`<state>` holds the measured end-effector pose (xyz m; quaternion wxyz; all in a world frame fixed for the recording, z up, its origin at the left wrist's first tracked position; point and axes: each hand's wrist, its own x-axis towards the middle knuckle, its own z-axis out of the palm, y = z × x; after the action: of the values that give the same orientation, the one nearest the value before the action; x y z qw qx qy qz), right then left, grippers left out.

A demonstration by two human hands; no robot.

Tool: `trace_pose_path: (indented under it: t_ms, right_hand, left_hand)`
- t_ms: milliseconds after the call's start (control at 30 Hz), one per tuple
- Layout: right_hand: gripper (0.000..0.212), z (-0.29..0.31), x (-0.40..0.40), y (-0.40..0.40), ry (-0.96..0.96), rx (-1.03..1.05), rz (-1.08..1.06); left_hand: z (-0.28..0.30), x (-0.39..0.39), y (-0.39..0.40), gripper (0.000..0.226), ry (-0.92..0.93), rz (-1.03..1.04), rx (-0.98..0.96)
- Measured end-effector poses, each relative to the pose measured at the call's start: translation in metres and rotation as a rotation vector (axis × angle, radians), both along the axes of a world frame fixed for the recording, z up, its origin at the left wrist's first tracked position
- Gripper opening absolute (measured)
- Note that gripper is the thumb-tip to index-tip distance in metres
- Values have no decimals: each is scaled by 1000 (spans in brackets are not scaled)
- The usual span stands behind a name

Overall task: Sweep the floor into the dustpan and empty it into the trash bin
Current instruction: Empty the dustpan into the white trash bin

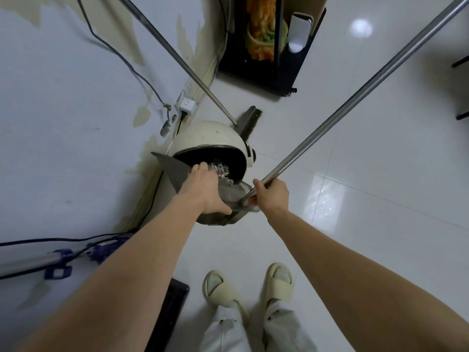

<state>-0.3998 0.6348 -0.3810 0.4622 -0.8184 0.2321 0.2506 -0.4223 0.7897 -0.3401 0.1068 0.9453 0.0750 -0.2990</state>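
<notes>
A grey dustpan point(177, 171) is tipped over the open mouth of a cream round trash bin point(210, 138) by the wall. Small shredded paper bits point(222, 172) slide from the pan into the bin's dark inside. My left hand point(205, 191) grips the dustpan's side edge from above. My right hand point(271, 193) is wrapped around the base of the dustpan's long metal handle point(355, 97), which runs up to the right. A broom point(247, 121) with a metal pole leans behind the bin.
A white power strip point(186, 104) and cables hang on the peeling wall at left. A black cart point(269, 44) stands at the back. A blue-clamped pole point(50, 260) lies low left. My slippered feet point(248, 283) stand on white tiles.
</notes>
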Motion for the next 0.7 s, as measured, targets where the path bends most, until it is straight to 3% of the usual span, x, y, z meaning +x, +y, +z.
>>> trace_pose_path:
  t_ms: [233,400,533,700]
  right_hand:
    - [23,31,-1,25,-214,-79,348]
    - [29,40,16,49,-372,-234,553]
    - [28,40,25,64,-313,-244,645]
    - [27,43,31,64,-187,-184,608]
  left_hand:
    - [0,-46,17,96,-90,245,-117]
    - [-8,-46,31,77,-136,346,-202]
    - [-15,-45,40,76,-116,368,-186]
    - [-12,-32,40,93,-22,401,-238]
